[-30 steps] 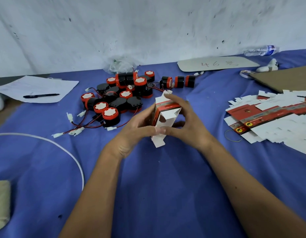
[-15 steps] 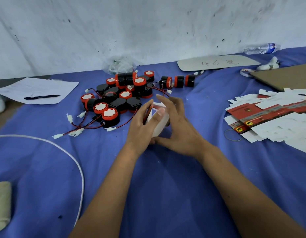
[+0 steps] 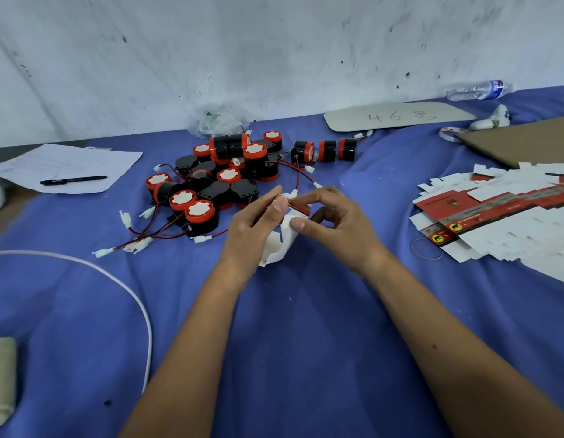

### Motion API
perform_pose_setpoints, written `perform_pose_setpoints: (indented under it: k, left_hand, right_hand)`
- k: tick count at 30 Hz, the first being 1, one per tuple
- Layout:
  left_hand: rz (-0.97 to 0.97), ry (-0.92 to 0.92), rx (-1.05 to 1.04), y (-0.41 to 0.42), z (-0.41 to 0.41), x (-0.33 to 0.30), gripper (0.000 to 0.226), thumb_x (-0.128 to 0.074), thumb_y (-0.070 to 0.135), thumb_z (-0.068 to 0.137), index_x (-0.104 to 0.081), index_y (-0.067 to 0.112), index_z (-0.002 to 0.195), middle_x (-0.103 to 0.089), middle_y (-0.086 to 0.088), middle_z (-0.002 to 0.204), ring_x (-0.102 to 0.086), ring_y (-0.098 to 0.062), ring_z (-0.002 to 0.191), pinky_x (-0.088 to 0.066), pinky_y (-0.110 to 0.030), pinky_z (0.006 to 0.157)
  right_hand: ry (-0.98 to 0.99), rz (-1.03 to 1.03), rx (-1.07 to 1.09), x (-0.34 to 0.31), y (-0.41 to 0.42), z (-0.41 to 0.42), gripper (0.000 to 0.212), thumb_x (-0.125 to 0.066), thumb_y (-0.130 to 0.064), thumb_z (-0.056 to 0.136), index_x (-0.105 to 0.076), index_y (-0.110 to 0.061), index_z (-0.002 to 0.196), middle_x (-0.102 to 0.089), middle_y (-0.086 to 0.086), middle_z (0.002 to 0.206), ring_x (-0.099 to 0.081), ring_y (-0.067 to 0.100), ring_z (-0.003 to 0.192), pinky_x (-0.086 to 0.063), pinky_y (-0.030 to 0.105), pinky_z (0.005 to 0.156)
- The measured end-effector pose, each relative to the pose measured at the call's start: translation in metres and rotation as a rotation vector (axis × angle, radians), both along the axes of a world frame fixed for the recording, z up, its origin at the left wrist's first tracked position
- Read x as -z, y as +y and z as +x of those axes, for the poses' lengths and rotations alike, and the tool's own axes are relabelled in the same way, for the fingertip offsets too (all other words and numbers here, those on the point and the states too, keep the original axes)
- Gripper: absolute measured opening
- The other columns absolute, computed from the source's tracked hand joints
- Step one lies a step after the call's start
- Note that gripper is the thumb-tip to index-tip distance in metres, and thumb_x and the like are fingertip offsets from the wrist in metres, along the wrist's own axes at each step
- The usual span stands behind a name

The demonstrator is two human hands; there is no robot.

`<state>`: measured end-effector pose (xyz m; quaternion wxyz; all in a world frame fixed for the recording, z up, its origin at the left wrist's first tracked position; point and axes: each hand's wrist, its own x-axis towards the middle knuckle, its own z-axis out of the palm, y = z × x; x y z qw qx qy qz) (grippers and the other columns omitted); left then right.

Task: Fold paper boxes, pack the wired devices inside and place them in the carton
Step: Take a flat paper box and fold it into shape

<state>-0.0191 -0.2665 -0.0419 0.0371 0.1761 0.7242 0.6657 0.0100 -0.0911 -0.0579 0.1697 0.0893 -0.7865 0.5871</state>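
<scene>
Both hands meet over the middle of the blue cloth-covered desk [image 3: 306,358], working a small white paper box with a red printed band [image 3: 282,235]. The left hand [image 3: 250,230] has its grip closed on the box's left side, thumb up near the top edge, while the right hand [image 3: 340,222] pinches the box's top right with thumb and curled fingers; the box is held just above the cloth, tilted, its lower flap hanging loose. Behind the hands lies a heap of black-and-red round wired devices with white connectors [image 3: 217,181]. To the right, well apart, a spread pile of flat red-and-white box blanks [image 3: 502,216] rests beside a brown cardboard sheet [image 3: 527,140]. At far left a black pen [image 3: 72,180] lies on white paper [image 3: 69,165].
</scene>
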Motion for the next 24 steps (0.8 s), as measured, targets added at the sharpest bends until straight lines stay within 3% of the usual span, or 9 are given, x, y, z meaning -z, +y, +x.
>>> perform_pose_setpoints:
  k: [3,5,7,9,11,15,18,20,24]
  left_hand:
    - [-0.047,0.058,0.058,0.001,0.003,0.002,0.064,-0.067,0.053,0.089,-0.058,0.024,0.145,-0.066,0.009,0.136,-0.062,0.003,0.117,-0.047,-0.015,0.093]
    - [-0.101,0.101,0.122,0.003,0.002,0.003,0.062,-0.066,0.050,0.091,-0.053,0.025,0.147,-0.065,0.012,0.135,-0.060,-0.001,0.125,-0.048,-0.020,0.099]
    - [-0.125,0.147,0.146,0.005,0.001,0.000,0.074,-0.062,0.067,0.083,-0.047,0.032,0.147,-0.062,0.016,0.134,-0.056,0.001,0.129,-0.045,-0.022,0.105]
    - [-0.050,0.117,0.087,0.006,0.000,-0.002,0.091,-0.056,0.084,0.071,-0.040,0.036,0.147,-0.054,0.006,0.144,-0.049,-0.009,0.139,-0.040,-0.035,0.116]
    - [0.128,0.030,0.024,0.003,-0.001,0.000,0.079,-0.051,0.072,0.082,-0.043,0.035,0.152,-0.045,-0.005,0.155,-0.043,-0.021,0.146,-0.041,-0.046,0.117]
    - [0.222,-0.107,0.188,0.000,0.001,0.010,0.071,-0.057,0.062,0.085,-0.039,0.046,0.151,-0.048,0.009,0.156,-0.050,-0.010,0.139,-0.049,-0.042,0.105]
    - [0.276,-0.128,0.187,0.009,0.002,0.013,0.069,-0.066,0.052,0.085,-0.045,0.038,0.149,-0.062,0.006,0.141,-0.061,-0.021,0.128,-0.056,-0.049,0.097]
    - [0.329,-0.135,0.127,0.011,0.001,0.014,0.065,-0.072,0.044,0.083,-0.052,0.029,0.143,-0.070,0.003,0.126,-0.067,-0.023,0.115,-0.059,-0.050,0.093]
    - [0.290,-0.094,0.006,0.008,-0.003,0.019,0.038,-0.065,0.018,0.094,-0.061,0.028,0.131,-0.071,0.005,0.115,-0.068,-0.019,0.107,-0.061,-0.038,0.083]
  right_hand:
    - [0.041,0.053,0.042,0.000,-0.001,0.000,0.029,-0.076,-0.026,0.088,-0.067,-0.034,0.114,-0.057,-0.004,0.117,-0.060,0.012,0.073,-0.054,0.029,0.068]
    - [0.049,0.099,0.024,0.001,-0.001,0.000,0.050,-0.067,-0.016,0.090,-0.058,-0.041,0.132,-0.054,-0.008,0.123,-0.060,0.009,0.082,-0.052,0.023,0.069]
    - [0.026,0.103,-0.012,0.002,0.000,-0.001,0.061,-0.058,-0.008,0.096,-0.047,-0.043,0.145,-0.058,-0.010,0.126,-0.061,0.009,0.078,-0.054,0.024,0.065]
    - [0.001,-0.007,-0.008,0.001,-0.001,-0.001,0.058,-0.054,-0.009,0.102,-0.043,-0.042,0.149,-0.064,-0.010,0.117,-0.061,0.011,0.065,-0.056,0.031,0.054]
    - [-0.039,-0.206,0.007,-0.001,-0.001,-0.001,0.055,-0.053,-0.015,0.104,-0.041,-0.044,0.149,-0.066,-0.001,0.107,-0.061,0.018,0.063,-0.056,0.035,0.051]
    - [-0.072,-0.490,-0.065,-0.007,-0.002,-0.001,0.057,-0.051,-0.018,0.099,-0.046,-0.055,0.142,-0.067,0.005,0.095,-0.059,0.025,0.062,-0.055,0.036,0.055]
    - [-0.095,-0.332,-0.067,-0.003,-0.006,0.000,0.053,-0.047,-0.021,0.097,-0.046,-0.053,0.140,-0.069,-0.004,0.097,-0.063,0.026,0.069,-0.057,0.041,0.054]
    - [-0.095,-0.221,-0.029,0.001,-0.010,0.002,0.045,-0.042,-0.023,0.102,-0.042,-0.045,0.141,-0.065,-0.006,0.114,-0.064,0.023,0.085,-0.056,0.040,0.057]
    - [0.032,0.297,0.144,0.005,-0.014,0.002,0.053,-0.038,-0.031,0.098,-0.032,-0.030,0.151,-0.037,-0.002,0.144,-0.041,0.016,0.128,-0.040,0.033,0.104]
